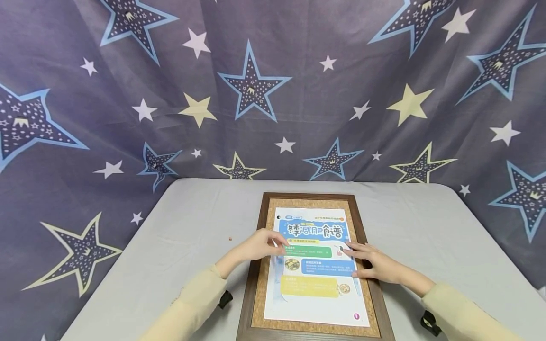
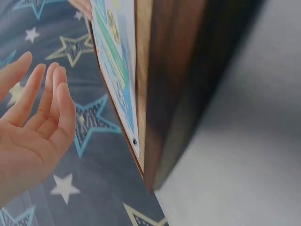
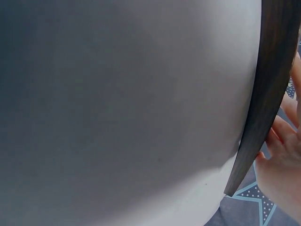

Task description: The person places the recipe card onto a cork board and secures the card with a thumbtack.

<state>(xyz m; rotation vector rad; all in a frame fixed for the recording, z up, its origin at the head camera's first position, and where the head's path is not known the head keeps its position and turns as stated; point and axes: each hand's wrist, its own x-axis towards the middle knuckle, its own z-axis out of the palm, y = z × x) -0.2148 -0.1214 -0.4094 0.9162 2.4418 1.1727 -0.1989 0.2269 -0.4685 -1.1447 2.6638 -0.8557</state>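
Observation:
A printed paper sheet (image 1: 315, 308) with Chinese text and coloured panels lies flat on a cork board (image 1: 259, 308) in a dark wooden frame (image 1: 251, 284). My left hand (image 1: 262, 244) is over the sheet's left side, fingers loosely bent and thumb apart. The left wrist view shows that hand (image 2: 40, 127) holding nothing, off the board's surface. Spread fingers of my right hand (image 1: 377, 265) rest at the sheet's right edge, beside its green and blue panels. In the right wrist view the frame's dark side (image 3: 265, 89) partly hides the right hand (image 3: 282, 155).
The framed board lies on a grey-covered table (image 1: 204, 213). Behind and beside it hangs a dark curtain (image 1: 298, 109) with a star pattern. A tiny brown speck (image 1: 230, 238) lies left of the frame. Dark devices (image 1: 225, 299) sit below both cream sleeves (image 1: 192, 298).

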